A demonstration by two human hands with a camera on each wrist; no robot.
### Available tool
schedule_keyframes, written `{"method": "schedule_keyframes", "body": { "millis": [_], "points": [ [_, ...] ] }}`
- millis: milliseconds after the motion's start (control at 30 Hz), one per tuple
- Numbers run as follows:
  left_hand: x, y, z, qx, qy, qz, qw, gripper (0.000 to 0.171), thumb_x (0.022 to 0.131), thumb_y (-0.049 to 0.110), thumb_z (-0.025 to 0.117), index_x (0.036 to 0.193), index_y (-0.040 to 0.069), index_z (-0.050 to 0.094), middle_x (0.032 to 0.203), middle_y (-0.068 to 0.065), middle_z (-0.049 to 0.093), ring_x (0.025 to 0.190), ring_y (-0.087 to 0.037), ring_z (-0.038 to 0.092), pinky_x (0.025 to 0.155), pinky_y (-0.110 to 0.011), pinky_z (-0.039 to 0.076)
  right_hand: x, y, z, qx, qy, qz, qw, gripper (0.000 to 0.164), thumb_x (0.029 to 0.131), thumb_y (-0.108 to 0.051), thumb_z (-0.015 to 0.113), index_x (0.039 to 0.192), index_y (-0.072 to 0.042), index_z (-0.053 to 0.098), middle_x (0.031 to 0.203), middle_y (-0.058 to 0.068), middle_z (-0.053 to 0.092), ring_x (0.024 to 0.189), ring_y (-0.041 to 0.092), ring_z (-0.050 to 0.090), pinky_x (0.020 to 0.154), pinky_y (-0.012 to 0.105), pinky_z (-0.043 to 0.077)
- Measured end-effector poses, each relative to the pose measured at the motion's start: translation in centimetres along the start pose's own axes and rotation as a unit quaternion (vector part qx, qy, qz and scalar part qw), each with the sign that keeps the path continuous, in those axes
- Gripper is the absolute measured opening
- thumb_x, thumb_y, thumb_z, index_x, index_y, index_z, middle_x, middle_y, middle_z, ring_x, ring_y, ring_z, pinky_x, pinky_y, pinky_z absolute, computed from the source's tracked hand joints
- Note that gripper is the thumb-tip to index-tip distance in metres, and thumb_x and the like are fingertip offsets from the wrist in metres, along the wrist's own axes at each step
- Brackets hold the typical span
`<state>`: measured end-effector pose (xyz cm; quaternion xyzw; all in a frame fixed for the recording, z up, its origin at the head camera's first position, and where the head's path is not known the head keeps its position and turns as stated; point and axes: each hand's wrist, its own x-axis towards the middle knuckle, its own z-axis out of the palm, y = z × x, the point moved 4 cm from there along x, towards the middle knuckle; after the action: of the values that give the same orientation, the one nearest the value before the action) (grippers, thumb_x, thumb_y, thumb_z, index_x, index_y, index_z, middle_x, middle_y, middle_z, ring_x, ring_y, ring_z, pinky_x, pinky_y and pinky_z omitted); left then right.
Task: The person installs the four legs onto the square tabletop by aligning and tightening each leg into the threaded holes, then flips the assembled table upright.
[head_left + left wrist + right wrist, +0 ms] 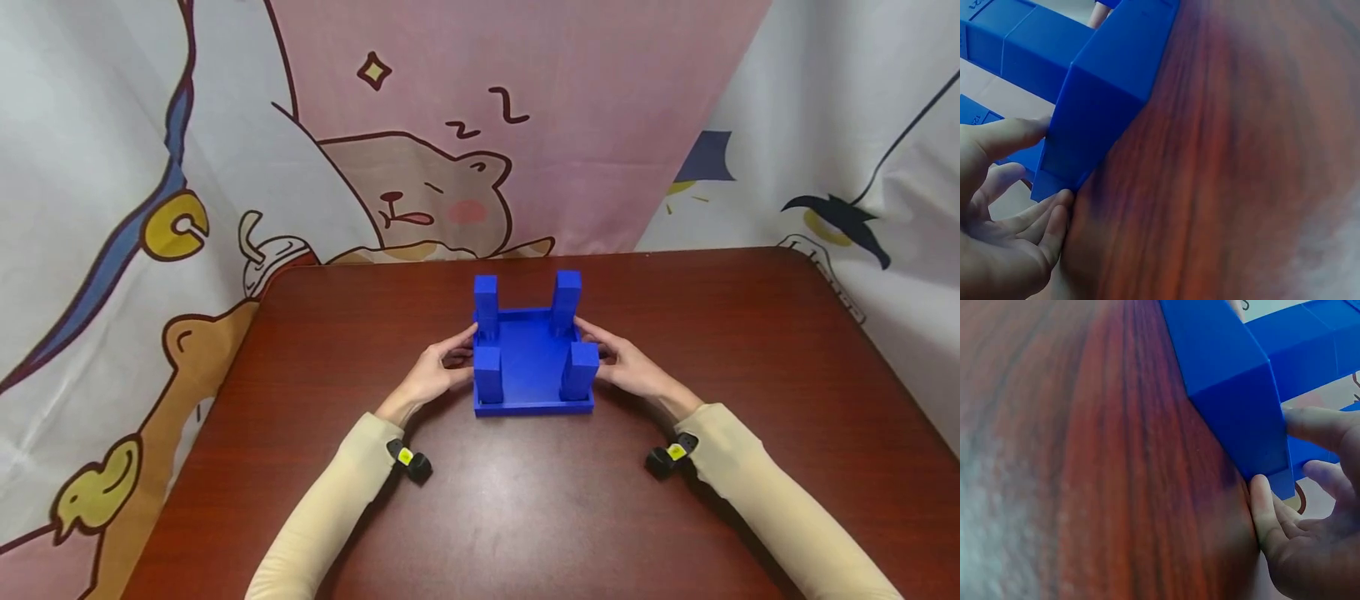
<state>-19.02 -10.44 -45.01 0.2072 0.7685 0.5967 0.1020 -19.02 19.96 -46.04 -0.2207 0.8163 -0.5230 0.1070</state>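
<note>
A blue plastic tray [532, 409], square and shallow with raised edges, sits at the middle of the table. At each corner stands a square blue post [489, 375], so it looks like a small upturned table. My left hand [431, 372] holds its left side, thumb at the upper edge and fingertips low by the tabletop in the left wrist view. On the opposite side my right hand [633, 367] grips it in the same way. In the right wrist view, the thumb [1316, 425] meets the tray's wall [1238, 422] beside a post, other fingers lower down.
The reddish-brown wooden table [360, 333] has a glossy top. Behind it and along both sides hangs a cartoon-printed curtain [480, 75]. Each wrist carries a small black camera, one on the left [417, 468] and one on the right [660, 462].
</note>
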Motion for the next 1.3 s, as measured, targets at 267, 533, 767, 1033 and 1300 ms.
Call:
{"method": "schedule_keyframes", "body": {
  "millis": [267,533,767,1033,1300],
  "points": [
    [0.14,-0.65,-0.05,-0.003,-0.005,-0.003,1.0,0.075,0.08,-0.01,0.071,0.146,-0.002,0.037,0.13,-0.03,0.052,0.113,-0.043,0.053,0.098,-0.051,0.04,0.16,-0.14,-0.04,0.005,0.0,0.006,1.0,0.077,0.087,0.001,0.068,0.152,-0.007,0.028,0.131,0.03,0.049,0.114,0.04,0.053,0.089,0.045,0.046],
    [0.2,-0.76,-0.01,-0.005,0.001,-0.013,0.9999,0.076,0.078,-0.009,0.073,0.146,0.004,0.04,0.131,-0.024,0.054,0.114,-0.035,0.054,0.099,-0.044,0.041,-0.02,-0.13,0.01,-0.007,0.004,0.005,1.0,0.079,0.086,0.001,0.068,0.153,-0.009,0.027,0.131,0.028,0.048,0.115,0.038,0.051,0.091,0.046,0.045],
    [0.19,-0.63,0.14,-0.035,0.005,0.0,0.9994,0.077,0.078,-0.013,0.07,0.147,0.003,0.038,0.131,-0.028,0.05,0.119,-0.04,0.051,0.101,-0.047,0.038,-0.23,-0.37,0.13,0.005,0.005,-0.008,1.0,0.084,0.086,0.0,0.068,0.155,-0.012,0.022,0.132,0.026,0.04,0.124,0.041,0.041,0.095,0.058,0.037],
    [0.32,-0.41,0.46,-0.122,0.018,-0.022,0.9922,0.082,0.079,-0.021,0.064,0.15,0.009,0.035,0.135,-0.028,0.039,0.113,-0.045,0.055,0.088,-0.039,0.05,-0.1,-0.41,0.14,0.039,0.017,-0.032,0.999,0.079,0.089,0.007,0.061,0.155,-0.011,0.021,0.134,0.028,0.035,0.131,0.042,0.033,0.1,0.051,0.036],
    [0.43,-0.09,0.11,-0.119,0.025,-0.003,0.9925,0.082,0.077,-0.024,0.063,0.148,0.008,0.038,0.134,-0.027,0.043,0.11,-0.046,0.056,0.085,-0.037,0.051,-0.07,-0.31,0.22,0.118,0.048,-0.049,0.991,0.079,0.083,0.019,0.057,0.152,-0.006,0.027,0.132,0.031,0.04,0.117,0.049,0.047,0.088,0.023,0.047]
  ]
}}
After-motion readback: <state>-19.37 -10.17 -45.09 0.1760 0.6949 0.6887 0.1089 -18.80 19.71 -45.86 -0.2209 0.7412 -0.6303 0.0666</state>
